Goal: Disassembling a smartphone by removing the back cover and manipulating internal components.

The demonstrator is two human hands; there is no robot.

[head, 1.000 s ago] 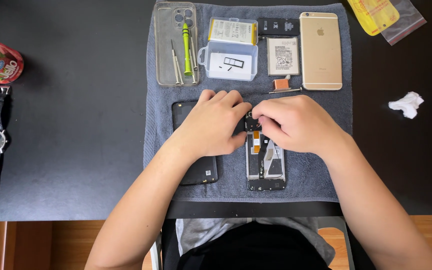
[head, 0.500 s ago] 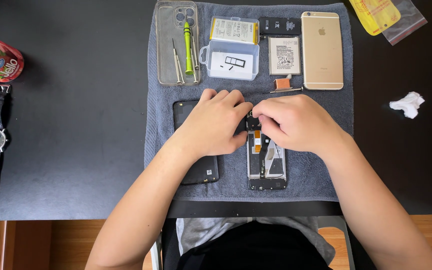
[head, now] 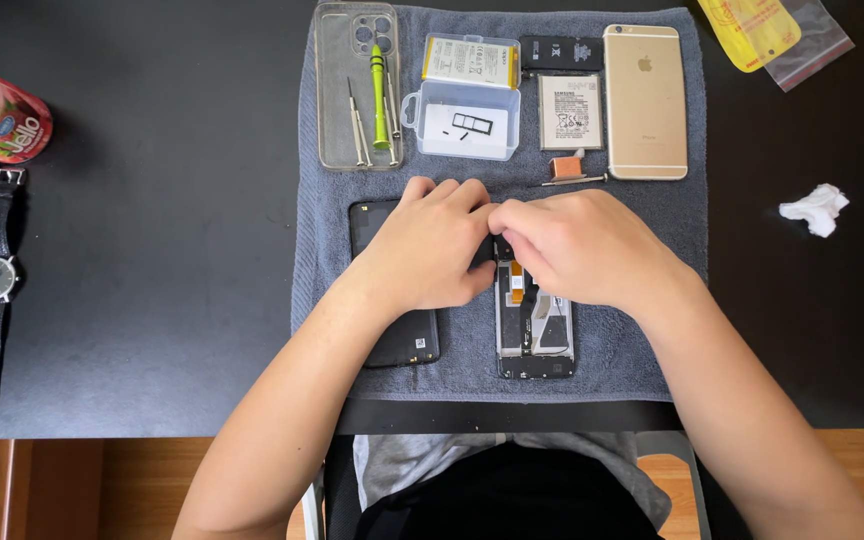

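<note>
I see both hands meeting over the far end of the opened phone frame [head: 535, 335], centred on the grey towel [head: 642, 340]. Left hand [head: 427, 250] curls, covering a black phone [head: 402, 335]; right hand [head: 582, 245] pinches beside it. What the fingertips grip I cannot tell.

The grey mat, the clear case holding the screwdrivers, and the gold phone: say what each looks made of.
Grey mat: looks like terry cloth, with a fuzzy, looped matte surface.
Clear case: probably soft plastic or silicone, glossy and see-through, the mat showing through it.
Gold phone: back appears to be metal with a smooth satin sheen, though painted plastic can't be ruled out.
</note>
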